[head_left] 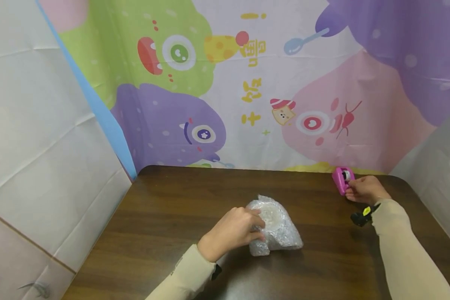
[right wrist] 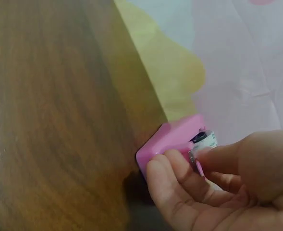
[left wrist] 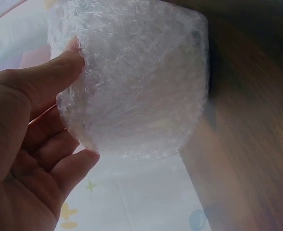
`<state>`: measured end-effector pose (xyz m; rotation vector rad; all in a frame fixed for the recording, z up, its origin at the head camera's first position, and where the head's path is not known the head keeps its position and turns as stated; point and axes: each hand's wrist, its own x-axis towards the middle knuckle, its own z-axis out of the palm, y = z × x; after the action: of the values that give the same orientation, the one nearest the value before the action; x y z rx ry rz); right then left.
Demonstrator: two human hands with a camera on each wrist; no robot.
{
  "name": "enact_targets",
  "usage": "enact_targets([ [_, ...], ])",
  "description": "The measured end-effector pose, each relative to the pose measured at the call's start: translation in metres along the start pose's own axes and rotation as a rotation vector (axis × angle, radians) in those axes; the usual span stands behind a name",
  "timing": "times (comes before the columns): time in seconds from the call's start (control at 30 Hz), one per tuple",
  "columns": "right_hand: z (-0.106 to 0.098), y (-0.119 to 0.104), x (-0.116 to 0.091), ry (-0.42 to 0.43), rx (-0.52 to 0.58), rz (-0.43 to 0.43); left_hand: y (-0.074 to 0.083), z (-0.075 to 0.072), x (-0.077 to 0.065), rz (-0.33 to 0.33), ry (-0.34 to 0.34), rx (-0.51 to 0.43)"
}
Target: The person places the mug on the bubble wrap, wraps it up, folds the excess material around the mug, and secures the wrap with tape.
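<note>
Near the middle of the table lies a bundle in bubble wrap (head_left: 283, 231), roundish, with loose flaps of wrap; what is inside is hidden. My left hand (head_left: 234, 229) grips its left side, and the left wrist view shows the thumb and fingers curled around the edge of the bubble wrap (left wrist: 141, 91). At the table's back right is a pink tape dispenser (head_left: 338, 180) with a small roll in it. My right hand (head_left: 367, 189) holds its near end; in the right wrist view the fingers wrap the pink body (right wrist: 167, 142) while the thumb presses by the cutting edge.
The brown wooden table (head_left: 165, 208) ends at the back against a hanging cloth (head_left: 255, 141) with cartoon monsters. Pale wall panels (head_left: 30, 125) stand at the left and right sides. A dark strap with a yellow tag (head_left: 366, 211) is at the right wrist.
</note>
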<state>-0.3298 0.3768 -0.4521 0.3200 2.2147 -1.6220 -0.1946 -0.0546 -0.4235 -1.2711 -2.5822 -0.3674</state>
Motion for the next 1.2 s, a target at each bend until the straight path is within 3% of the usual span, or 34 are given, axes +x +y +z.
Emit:
enact_targets([
  [0.2, 0.003, -0.004, 0.001, 0.019, 0.066, 0.023, 0.0, -0.001, 0.0, -0.002, -0.001, -0.008],
  [0.63, 0.006, 0.002, 0.003, 0.089, 0.041, -0.004, 0.0, 0.001, 0.0, 0.001, -0.002, -0.027],
  [1.2, 0.005, 0.011, 0.005, 0.107, -0.018, -0.076, 0.0, 0.0, 0.0, 0.019, 0.012, -0.016],
])
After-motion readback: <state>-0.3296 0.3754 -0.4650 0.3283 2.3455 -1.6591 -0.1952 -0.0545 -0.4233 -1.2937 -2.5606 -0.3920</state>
